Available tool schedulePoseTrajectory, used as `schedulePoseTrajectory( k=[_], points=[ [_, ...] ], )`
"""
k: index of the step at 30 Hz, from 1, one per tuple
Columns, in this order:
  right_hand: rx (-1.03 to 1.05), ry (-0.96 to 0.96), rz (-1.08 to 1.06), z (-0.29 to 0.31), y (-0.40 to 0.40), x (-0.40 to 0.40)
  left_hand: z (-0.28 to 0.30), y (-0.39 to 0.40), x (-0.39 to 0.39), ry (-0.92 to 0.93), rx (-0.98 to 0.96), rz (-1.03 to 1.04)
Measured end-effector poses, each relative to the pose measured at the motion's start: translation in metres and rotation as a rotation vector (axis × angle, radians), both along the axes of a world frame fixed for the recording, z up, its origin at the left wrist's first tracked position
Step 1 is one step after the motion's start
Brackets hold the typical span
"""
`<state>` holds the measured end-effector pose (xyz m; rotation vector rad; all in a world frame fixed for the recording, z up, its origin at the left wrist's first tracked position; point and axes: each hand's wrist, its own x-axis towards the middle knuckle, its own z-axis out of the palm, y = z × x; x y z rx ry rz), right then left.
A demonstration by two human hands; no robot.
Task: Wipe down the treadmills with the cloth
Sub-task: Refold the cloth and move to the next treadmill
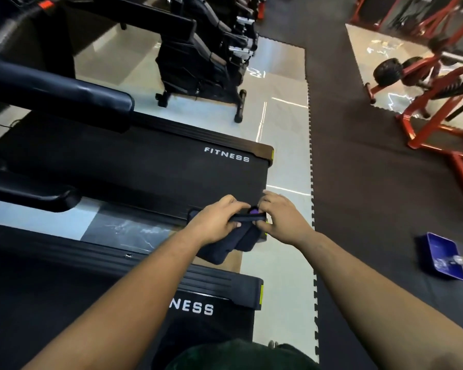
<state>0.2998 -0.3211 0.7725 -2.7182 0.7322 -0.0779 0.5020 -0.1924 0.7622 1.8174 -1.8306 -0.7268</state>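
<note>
Two black treadmills lie side by side: the farther one (134, 161) with "FITNESS" on its belt, and the nearer one (64, 297) below my arms. A dark navy cloth (225, 245) hangs between my hands over the rear corner of the farther treadmill. My left hand (219, 217) grips the cloth's upper edge on the left. My right hand (284, 217) pinches the same edge on the right, where a small purple patch shows. The lower part of the cloth droops toward the gap between the two decks.
Black padded treadmill handrails (59, 94) reach in from the left. Exercise bikes (206, 57) stand behind the treadmills. A blue tray (441, 256) with a clear bottle lies on the black rubber mat at right. Red weight racks (439, 84) fill the upper right.
</note>
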Motion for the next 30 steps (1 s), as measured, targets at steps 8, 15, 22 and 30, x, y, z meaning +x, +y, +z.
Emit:
schedulePoseTrajectory(
  k=[8, 15, 22, 30],
  points=[
    [0.194, -0.206, 0.007, -0.138, -0.045, -0.052, -0.119, -0.032, -0.061, -0.229, -0.067, 0.147],
    [0.080, -0.081, 0.071, -0.189, -0.079, -0.156, -0.169, -0.044, -0.159, -0.308, -0.015, 0.319],
    [0.308, -0.380, -0.207, -0.131, -0.125, -0.217, -0.138, -0.054, -0.201, -0.443, -0.011, 0.525],
    [0.547, -0.430, -0.399, -0.113, -0.149, -0.227, -0.138, -0.068, -0.222, 0.118, -0.061, 0.910]
  ],
)
